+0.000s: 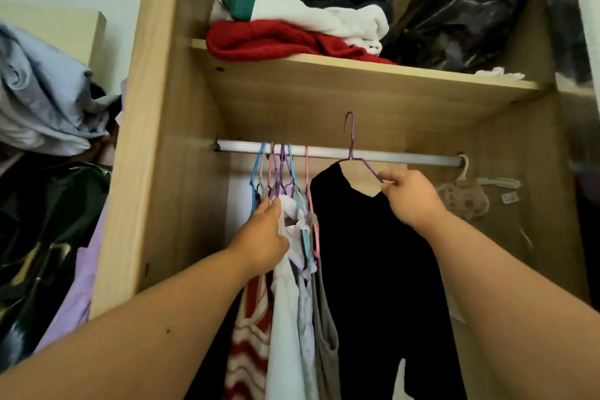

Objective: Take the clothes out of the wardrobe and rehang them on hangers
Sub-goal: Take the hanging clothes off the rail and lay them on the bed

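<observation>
Purple hanger pinched by raised right hand; left hand, fingers straight, presses hung clothes.

A single camera, worn on the person's head, faces forward into the open wardrobe and tilts a little upward. The underside of the shelf shows, so the lens sits below that board, and the rail crosses at about mid-height. The camera is near: the wardrobe fills most of the frame, and its side panels lean inward under the wide-angle lens. Both forearms enter from the bottom corners and run away from the lens. The left hand lies left of centre and the right hand right of centre, its grip on a purple hanger near the middle. A heap of clothes outside the wardrobe fills the left edge.
</observation>
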`<state>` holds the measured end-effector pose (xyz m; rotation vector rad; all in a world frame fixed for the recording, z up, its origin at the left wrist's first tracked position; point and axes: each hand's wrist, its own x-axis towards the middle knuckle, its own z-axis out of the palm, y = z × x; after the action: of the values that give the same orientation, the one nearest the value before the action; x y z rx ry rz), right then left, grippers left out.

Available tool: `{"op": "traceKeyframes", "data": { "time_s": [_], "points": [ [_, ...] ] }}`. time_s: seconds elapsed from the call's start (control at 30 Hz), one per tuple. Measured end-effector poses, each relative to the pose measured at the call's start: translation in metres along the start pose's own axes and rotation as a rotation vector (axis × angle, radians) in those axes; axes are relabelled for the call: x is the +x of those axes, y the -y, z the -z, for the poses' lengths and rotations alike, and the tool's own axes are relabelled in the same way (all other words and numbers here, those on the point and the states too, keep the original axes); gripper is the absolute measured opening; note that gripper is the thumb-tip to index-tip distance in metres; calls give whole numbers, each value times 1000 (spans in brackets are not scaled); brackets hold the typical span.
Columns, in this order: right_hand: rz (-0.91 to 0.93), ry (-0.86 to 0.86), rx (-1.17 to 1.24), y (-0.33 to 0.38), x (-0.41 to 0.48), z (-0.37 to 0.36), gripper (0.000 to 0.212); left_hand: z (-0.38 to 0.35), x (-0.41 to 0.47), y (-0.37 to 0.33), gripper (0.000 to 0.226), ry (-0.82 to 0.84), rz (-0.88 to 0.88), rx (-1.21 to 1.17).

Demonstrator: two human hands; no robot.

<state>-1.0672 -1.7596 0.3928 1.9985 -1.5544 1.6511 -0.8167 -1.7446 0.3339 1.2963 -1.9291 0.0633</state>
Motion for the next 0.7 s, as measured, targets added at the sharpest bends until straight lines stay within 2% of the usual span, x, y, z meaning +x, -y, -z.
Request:
{"op": "traceKeyframes", "data": {
  "time_s": [0.13, 0.37, 0.53, 0.7],
  "points": [
    [54, 3, -1, -15, -37, 25, 31, -4, -20, -14, 76, 7, -81, -11],
    [82, 85, -86, -35, -127, 71, 31, -33, -86, -69, 73, 31, -343, 5],
    [-19, 153, -128, -51, -195, 107, 28, -79, -103, -67, 76, 86, -301, -46],
    [-99, 239, -194, -44, -260, 140, 27, -115, -104, -67, 62, 156, -259, -75]
  ]
}}
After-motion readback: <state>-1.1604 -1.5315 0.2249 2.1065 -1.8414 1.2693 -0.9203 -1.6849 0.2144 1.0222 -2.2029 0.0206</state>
